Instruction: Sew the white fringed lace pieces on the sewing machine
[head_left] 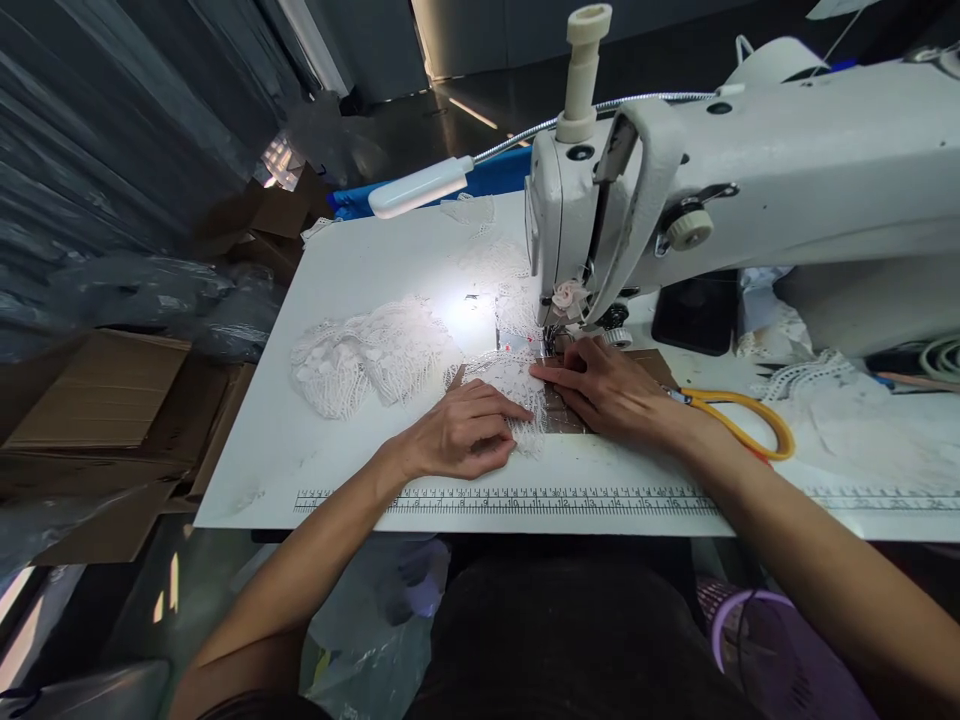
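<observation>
White lace fabric [375,355] lies on the white sewing table [360,260], bunched to the left and running under the needle of the white sewing machine [750,190]. My left hand [461,432] lies flat on the lace just in front of the needle, fingers pressing it down. My right hand [607,385] rests flat on the lace and the metal plate right of the needle, fingers pointing at the presser foot [551,340]. Neither hand grips anything.
Yellow-handled scissors [742,420] lie by my right wrist. A gooseneck lamp [420,186] lights the work. A ruler strip [525,500] runs along the table's front edge. More lace trim [802,375] lies right. Cardboard boxes [97,400] stand left of the table.
</observation>
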